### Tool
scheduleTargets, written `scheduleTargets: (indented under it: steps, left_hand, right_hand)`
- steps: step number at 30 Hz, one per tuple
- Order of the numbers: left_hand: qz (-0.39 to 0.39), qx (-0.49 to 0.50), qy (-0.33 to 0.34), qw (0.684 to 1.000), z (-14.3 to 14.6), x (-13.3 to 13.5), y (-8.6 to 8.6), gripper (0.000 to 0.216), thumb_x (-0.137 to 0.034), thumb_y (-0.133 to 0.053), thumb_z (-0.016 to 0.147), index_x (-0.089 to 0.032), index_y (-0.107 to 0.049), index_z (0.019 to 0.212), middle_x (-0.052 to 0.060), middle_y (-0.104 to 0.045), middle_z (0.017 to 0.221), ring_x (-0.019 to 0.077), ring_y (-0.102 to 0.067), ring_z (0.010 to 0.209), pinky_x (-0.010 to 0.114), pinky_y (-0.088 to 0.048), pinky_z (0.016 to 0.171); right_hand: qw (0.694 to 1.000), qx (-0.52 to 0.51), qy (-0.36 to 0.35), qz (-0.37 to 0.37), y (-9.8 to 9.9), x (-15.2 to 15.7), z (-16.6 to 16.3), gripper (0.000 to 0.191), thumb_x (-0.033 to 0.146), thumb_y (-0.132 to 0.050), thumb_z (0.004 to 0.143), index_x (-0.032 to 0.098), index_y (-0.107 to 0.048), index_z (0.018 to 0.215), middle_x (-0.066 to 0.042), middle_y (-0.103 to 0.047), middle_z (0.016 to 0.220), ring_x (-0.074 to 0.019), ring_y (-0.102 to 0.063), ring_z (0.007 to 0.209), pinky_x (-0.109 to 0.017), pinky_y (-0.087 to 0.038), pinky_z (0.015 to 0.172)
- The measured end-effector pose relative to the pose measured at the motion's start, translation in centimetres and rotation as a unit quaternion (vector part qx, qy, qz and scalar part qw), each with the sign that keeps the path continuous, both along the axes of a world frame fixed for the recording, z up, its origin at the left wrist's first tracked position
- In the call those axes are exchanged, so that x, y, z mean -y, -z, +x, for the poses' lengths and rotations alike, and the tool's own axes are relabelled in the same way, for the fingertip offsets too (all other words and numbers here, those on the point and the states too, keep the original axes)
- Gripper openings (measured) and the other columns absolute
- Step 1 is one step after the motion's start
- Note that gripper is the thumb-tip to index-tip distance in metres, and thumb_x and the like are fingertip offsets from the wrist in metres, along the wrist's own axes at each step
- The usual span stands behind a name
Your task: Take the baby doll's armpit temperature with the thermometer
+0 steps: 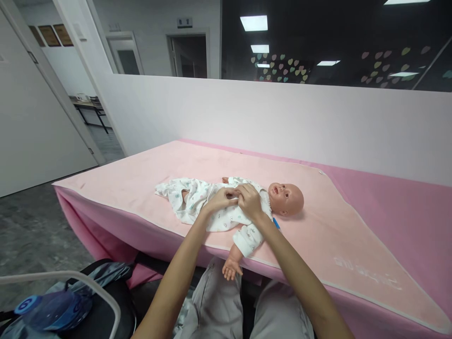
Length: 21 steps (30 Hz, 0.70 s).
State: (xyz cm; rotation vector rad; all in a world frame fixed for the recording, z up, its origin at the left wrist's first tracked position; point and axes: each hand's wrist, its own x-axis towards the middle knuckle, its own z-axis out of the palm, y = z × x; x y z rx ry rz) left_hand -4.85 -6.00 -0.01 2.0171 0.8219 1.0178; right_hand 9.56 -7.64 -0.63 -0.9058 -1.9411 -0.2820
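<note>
A baby doll (286,197) lies on its back on a pale pink towel (141,183), head to the right, dressed in a white printed romper (197,195). One doll arm hangs over the table's near edge, its hand (231,269) dangling. My left hand (221,198) and my right hand (250,200) meet over the doll's chest, fingers pinched on the front of the romper. Both hands are closed on the fabric; what lies under the fingertips is hidden.
The towel covers a table with a darker pink cover (406,212), set against a white half-wall (282,117). A black bag and a blue bottle (52,308) sit at the lower left beside a white rail (88,282). A doorway (92,117) opens at the left.
</note>
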Motion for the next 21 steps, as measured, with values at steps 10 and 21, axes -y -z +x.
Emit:
scheduleTargets:
  steps: [10, 21]
  left_hand:
    - [-0.024, 0.027, 0.018, 0.999, 0.1, 0.6, -0.4, 0.016, -0.023, -0.052, 0.076, -0.012, -0.059, 0.084, 0.004, -0.06, 0.084, 0.0166, -0.054, 0.081, 0.027, -0.043, 0.073]
    - [0.004, 0.034, 0.0, 0.999, 0.1, 0.4, -0.1, 0.018, -0.016, -0.047, 0.07, -0.012, -0.061, 0.082, 0.003, -0.061, 0.081, 0.017, -0.054, 0.079, 0.028, -0.043, 0.075]
  right_hand:
    - [1.0, -0.028, 0.007, 0.01, 0.9, 0.1, -0.6, 0.025, 0.001, -0.038, 0.072, 0.017, -0.057, 0.076, -0.004, -0.059, 0.077, -0.0172, -0.05, 0.077, -0.028, -0.042, 0.071]
    - [1.0, 0.006, -0.006, 0.025, 0.5, 0.8, -0.7, 0.023, 0.003, -0.044, 0.069, 0.018, -0.058, 0.079, -0.006, -0.056, 0.086, -0.0187, -0.048, 0.083, -0.029, -0.042, 0.074]
